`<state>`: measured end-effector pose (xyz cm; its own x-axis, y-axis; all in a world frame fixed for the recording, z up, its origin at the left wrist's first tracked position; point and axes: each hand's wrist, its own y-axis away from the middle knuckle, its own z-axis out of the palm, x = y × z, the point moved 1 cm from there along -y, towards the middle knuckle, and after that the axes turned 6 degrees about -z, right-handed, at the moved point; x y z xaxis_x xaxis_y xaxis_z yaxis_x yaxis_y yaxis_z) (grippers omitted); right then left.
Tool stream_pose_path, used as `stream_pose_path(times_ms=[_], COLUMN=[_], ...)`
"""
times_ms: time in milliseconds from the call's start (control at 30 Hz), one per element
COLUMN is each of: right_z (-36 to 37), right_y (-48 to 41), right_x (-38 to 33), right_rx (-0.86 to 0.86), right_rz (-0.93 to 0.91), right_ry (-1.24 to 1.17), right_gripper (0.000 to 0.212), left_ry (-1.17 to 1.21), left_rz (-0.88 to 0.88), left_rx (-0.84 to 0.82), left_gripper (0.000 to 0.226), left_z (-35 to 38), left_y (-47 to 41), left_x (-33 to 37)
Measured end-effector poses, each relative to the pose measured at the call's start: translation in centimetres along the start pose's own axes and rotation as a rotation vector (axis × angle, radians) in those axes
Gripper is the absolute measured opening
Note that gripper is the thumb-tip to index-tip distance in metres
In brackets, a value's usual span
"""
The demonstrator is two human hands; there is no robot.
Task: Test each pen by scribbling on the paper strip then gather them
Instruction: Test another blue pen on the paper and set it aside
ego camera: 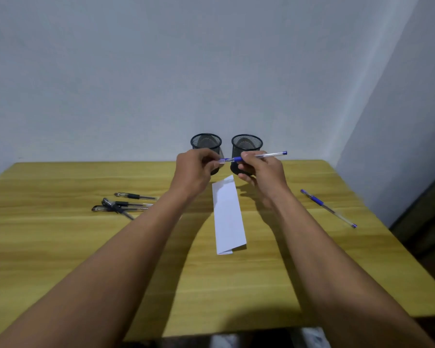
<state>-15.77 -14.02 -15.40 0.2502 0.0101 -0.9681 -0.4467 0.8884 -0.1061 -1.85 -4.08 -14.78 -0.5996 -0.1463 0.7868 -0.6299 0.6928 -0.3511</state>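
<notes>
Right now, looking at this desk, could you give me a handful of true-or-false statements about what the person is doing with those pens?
1. Both hands hold one blue pen in the air. True: the left hand pinches one end, the right hand grips the barrel.
2. Three mesh cups stand by the wall. False: there are two, the left mesh cup and the right mesh cup.
3. The paper strip lies between the forearms. True.
4. The black pens stand in a cup. False: they lie on the table, left of the strip.
5. Another blue pen lies to the right. True.
</notes>
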Motion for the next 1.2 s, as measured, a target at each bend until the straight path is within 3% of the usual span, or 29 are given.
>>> stream_pose_path(times_ms=[367, 633, 767, 900, 1033, 1200], right_z=[-0.7, -1.2, -1.5, -2.4, -4.2, -7.1], right_y=[3.1, 4.2, 4.3, 4.6, 4.6, 5.0], right_x=[-4.5, -5.4, -5.1, -5.0, -5.7, -7.5], right_rx=[-0.079, -0.082, -0.070, -0.112, -0.016, -0.055], right_rz=[-0.002, 0.013, 0.012, 0.063, 0.053, -0.129], right_ry=[-0.085, -0.072, -0.044, 0.089, -0.015, 0.417], right_gripper=[0.009, 0.011, 0.011, 0.007, 0.007, 0.010], left_ry=[0.486, 0.572, 0.561, 0.404, 0.323, 0.195], left_rz=[-0.129, -0.170, -0.166, -0.148, -0.156, -0.097], left_rx=[-0.146, -0.139, -0.154, -0.191, -0.154, -0.160], left_gripper=[0.018, 0.016, 0.012, 0.015, 0.014, 0.013], left_z=[-1.1, -0.5, -0.4, -0.7, -0.6, 0.5], left_y=[2.0, 3.1, 3.5, 3.5, 2.8, 3.2], left_x=[3.7, 4.8, 5.2, 4.6, 4.6, 5.2])
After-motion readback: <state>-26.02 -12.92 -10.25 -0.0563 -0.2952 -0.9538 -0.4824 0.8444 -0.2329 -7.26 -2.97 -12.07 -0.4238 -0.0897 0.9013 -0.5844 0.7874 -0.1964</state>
